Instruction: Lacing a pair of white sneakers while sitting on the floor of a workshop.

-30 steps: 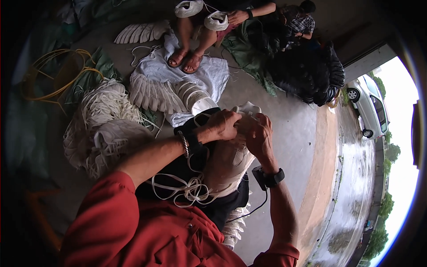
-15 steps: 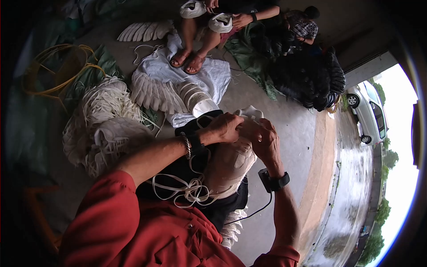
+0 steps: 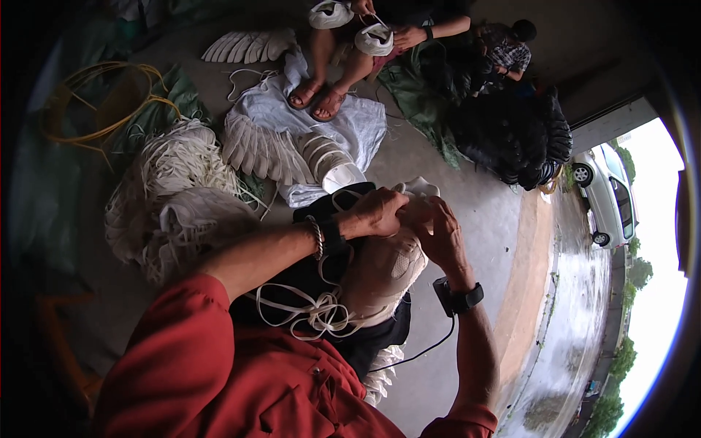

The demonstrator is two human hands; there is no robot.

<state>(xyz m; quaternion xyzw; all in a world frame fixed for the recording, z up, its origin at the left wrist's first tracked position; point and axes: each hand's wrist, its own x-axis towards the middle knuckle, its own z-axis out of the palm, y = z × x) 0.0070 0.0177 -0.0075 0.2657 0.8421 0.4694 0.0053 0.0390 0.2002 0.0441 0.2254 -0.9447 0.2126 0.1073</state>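
Observation:
A pale beige-white shoe upper [image 3: 391, 271] lies across my lap on black cloth, its white padded end [image 3: 418, 187] pointing away from me. My left hand [image 3: 376, 212] is closed in a pinch over the upper's far part; what lies between its fingertips is hidden. Gripping the same part from the right is my right hand [image 3: 444, 233], its fingers curled down onto the upper. The two hands are close together with a small gap. A looped tangle of white laces [image 3: 325, 314] rests on my lap by the near end of the upper.
Heaps of white laces and uppers [image 3: 171, 197] lie at left. A stack of white uppers [image 3: 321, 157] sits on a white sheet [image 3: 358, 128]. Across from me a co-worker handles a white upper [image 3: 374, 40]. Black uppers [image 3: 511, 139] are piled at far right, near another person [image 3: 507, 51].
The view has shifted slightly, so everything sits a little lower and to the right. Both hands stay at the upper, their fingers slightly moved. The co-worker now draws up a lace.

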